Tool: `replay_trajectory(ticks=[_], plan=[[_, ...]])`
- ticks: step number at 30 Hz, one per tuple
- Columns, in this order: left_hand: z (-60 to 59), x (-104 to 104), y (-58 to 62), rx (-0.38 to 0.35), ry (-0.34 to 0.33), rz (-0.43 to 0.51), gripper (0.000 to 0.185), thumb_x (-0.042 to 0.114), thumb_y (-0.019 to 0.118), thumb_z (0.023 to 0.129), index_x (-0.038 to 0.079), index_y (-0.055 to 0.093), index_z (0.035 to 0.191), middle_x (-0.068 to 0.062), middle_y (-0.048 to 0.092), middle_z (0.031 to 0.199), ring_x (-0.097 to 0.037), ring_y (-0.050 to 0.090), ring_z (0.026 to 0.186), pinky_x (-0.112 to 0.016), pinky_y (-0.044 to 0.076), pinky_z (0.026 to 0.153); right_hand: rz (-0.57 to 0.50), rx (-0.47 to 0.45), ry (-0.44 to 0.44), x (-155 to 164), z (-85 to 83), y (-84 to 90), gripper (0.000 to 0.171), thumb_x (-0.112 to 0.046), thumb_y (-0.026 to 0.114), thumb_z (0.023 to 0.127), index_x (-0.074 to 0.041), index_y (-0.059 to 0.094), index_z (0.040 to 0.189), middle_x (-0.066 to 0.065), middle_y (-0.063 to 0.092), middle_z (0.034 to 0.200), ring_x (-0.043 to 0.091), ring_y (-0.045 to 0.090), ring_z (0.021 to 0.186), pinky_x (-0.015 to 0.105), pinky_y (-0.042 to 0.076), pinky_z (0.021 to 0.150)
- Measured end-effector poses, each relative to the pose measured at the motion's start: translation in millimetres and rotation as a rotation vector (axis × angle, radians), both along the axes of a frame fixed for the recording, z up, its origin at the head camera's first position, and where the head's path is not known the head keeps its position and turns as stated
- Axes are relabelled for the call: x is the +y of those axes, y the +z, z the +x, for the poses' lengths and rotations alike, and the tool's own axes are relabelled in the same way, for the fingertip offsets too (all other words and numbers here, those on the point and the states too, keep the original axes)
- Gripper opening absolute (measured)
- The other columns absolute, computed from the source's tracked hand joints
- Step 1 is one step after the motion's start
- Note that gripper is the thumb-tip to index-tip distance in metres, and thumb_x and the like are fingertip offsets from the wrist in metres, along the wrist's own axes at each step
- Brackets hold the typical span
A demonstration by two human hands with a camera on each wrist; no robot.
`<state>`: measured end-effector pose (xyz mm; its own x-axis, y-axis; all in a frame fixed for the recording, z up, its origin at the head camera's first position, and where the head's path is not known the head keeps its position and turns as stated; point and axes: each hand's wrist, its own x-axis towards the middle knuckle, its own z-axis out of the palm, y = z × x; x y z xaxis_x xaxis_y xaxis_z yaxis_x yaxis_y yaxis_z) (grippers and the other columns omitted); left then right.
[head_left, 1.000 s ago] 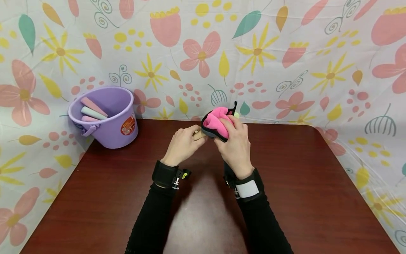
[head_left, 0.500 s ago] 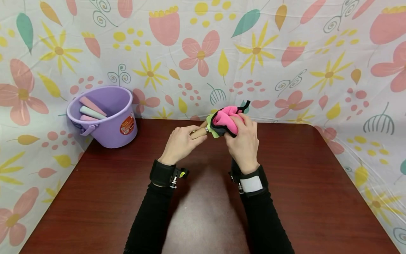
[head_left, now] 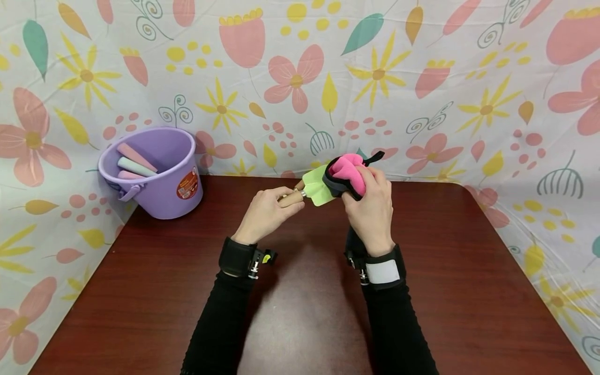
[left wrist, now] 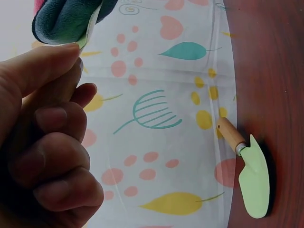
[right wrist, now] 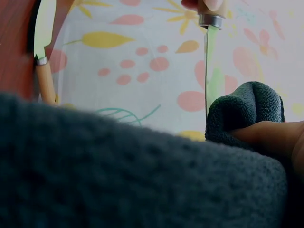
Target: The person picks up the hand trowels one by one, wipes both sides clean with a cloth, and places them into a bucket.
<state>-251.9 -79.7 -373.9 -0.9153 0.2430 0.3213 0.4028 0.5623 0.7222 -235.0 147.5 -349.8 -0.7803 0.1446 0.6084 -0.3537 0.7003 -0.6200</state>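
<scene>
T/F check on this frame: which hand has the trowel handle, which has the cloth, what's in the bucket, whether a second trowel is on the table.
1. The left hand grips the wooden handle of the green trowel. True.
2. The right hand is empty. False: it holds the pink and dark cloth against the trowel blade.
3. The purple bucket stands on the table's right side. False: it stands at the left rear corner.
4. The bucket holds several pastel sticks. True.
5. A second trowel lies on the table, seen in the left wrist view. True.
</scene>
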Motion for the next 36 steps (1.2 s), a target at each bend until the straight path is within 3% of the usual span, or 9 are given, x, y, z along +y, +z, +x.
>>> replay_trajectory(ticks=[8,14,20,28,33,36], plan=[[0.6,0.4,-2.6,-0.001,0.023,-0.027,0.027,0.042,0.072,0.087,0.019,0.070,0.102,0.008,0.066,0.084,-0.011,0.059,0.071,-0.032,0.048,0.066,-0.015,0.078,0.022,-2.3,0.5,0.7,0.045,-0.007,0.073,0.077,-0.012,0.066,0.120,0.011,0.055,0.122,0.034,0.046,0.106,0.050,0.041,0.080],[-0.9,3.3,-5.2,0.039,0.019,-0.068,0.030,0.041,0.070,0.089,0.017,0.071,0.107,0.009,0.069,0.088,-0.009,0.061,0.071,-0.031,0.048,0.067,0.018,0.115,0.052,-10.3,2.8,0.0,0.043,-0.005,0.075,0.076,-0.011,0.066,0.117,0.013,0.054,0.122,0.036,0.044,0.103,0.049,0.042,0.077],[0.4,6.0,-3.1,0.086,0.014,-0.116,0.033,0.040,0.069,0.090,0.014,0.071,0.111,0.005,0.070,0.093,-0.010,0.061,0.073,-0.032,0.048,0.067,0.069,0.117,0.084,-19.7,4.4,-1.8,0.044,-0.004,0.075,0.076,-0.011,0.066,0.118,0.015,0.053,0.125,0.037,0.044,0.105,0.051,0.045,0.075],[2.5,9.3,-1.8,0.113,0.025,-0.159,0.028,0.034,0.070,0.091,0.012,0.070,0.108,0.002,0.066,0.084,-0.013,0.060,0.067,-0.032,0.047,0.062,0.155,0.110,0.149,-27.6,4.3,-4.6,0.049,-0.006,0.080,0.074,-0.008,0.066,0.121,0.014,0.053,0.129,0.039,0.044,0.109,0.053,0.047,0.078],[2.7,13.7,-4.0,0.134,0.036,-0.192,0.013,0.026,0.067,0.091,0.014,0.065,0.087,0.002,0.053,0.073,-0.013,0.051,0.058,-0.030,0.042,0.055,0.211,0.087,0.231,-30.9,6.2,-5.9,0.052,-0.004,0.081,0.072,-0.008,0.066,0.122,0.013,0.055,0.126,0.038,0.045,0.107,0.051,0.047,0.081],[3.1,14.1,-4.2,0.129,0.042,-0.196,0.017,0.020,0.066,0.088,0.015,0.055,0.075,0.000,0.046,0.068,-0.014,0.045,0.053,-0.029,0.035,0.051,0.235,0.065,0.290,-34.1,7.9,-5.5,0.053,-0.004,0.081,0.072,-0.008,0.066,0.122,0.013,0.054,0.126,0.037,0.045,0.108,0.052,0.048,0.081]])
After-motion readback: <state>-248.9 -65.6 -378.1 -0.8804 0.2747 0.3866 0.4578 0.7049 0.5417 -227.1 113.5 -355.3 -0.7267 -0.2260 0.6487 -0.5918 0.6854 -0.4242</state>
